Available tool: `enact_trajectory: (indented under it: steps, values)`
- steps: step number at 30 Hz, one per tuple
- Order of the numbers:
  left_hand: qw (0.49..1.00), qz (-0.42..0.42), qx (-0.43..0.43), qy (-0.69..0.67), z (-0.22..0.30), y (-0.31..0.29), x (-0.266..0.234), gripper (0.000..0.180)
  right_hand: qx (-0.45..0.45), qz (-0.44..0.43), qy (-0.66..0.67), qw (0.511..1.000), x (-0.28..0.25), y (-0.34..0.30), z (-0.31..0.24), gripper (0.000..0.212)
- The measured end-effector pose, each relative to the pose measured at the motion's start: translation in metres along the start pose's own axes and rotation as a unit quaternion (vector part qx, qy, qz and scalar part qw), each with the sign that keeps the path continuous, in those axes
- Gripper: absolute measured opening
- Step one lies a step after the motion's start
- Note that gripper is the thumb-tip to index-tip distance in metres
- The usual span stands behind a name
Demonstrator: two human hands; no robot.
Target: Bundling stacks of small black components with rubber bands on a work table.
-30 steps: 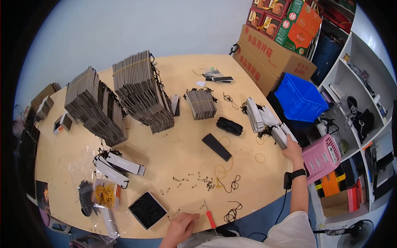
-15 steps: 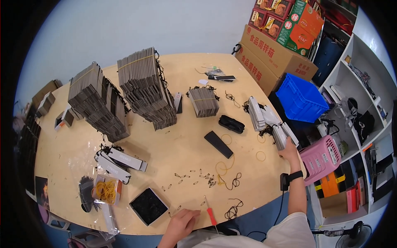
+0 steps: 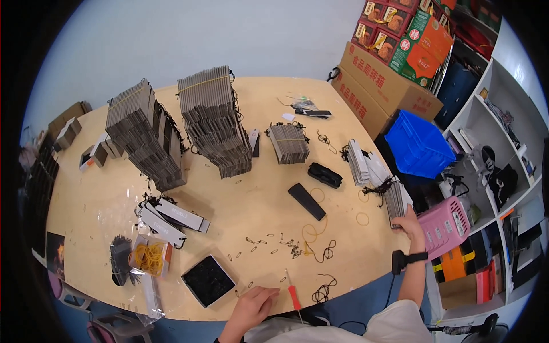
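Note:
My right hand [image 3: 410, 223] is at the table's right edge, its fingers and thumb closed round the near end of a bundle of grey cardboard strips [image 3: 394, 203] with black cords at the far end. White strips [image 3: 358, 163] with black cords lie just beyond that bundle. At the near edge rests my left hand [image 3: 255, 307], fingers curled together, and nothing shows in them. Beside it lies a thin-shafted tool with a red handle [image 3: 294, 297]. A box of black contents [image 3: 230, 273] stands to its left, and small black loops [image 3: 273, 250] are scattered beyond.
Tall stacks of grey strips [image 3: 209, 123] stand at the back left, with a shorter banded stack [image 3: 289, 144] to their right. A black tapered piece [image 3: 306, 201] lies mid-table. Rubber bands fill a small box [image 3: 150, 257]. Off the right side are a blue crate [image 3: 420, 143] and a pink container [image 3: 443, 228].
My right hand has moved slightly nearer with the grey bundle, which now stands more upright and shows its layered edges. The view has shifted a little; my left hand keeps its place.

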State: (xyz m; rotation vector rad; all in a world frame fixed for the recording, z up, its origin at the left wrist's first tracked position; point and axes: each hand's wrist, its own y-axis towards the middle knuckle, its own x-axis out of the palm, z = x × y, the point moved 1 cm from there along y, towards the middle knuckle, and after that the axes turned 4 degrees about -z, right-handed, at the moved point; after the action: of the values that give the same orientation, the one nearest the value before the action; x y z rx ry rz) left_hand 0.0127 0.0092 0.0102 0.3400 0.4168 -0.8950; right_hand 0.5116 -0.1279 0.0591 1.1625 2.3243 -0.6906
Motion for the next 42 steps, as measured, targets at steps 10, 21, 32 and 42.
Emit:
enact_trajectory:
  steps: [10, 21, 32, 42]
  values:
    - [1.000, 0.005, 0.027, -0.007, 0.001, -0.003, -0.003, 0.022, -0.086, -0.268, 0.329, 0.901, 0.060, -0.115, -0.083, 0.055]
    - [0.768, -0.036, -0.055, -0.637, 0.022, 0.019, -0.007, 0.128, 0.086, -0.675, 0.411, 0.606, 0.216, -0.239, -0.111, 0.051]
    - [0.652, 0.056, -0.065, -0.753, -0.001, 0.037, 0.016, 0.089, 0.046, -0.587, 0.178, 0.788, 0.212, -0.217, -0.086, 0.030]
    - [0.658, 0.000, -0.120, -0.743, -0.008, 0.044, 0.015, 0.097, -0.175, -0.387, 0.149, 0.893, 0.210, -0.226, -0.086, 0.016]
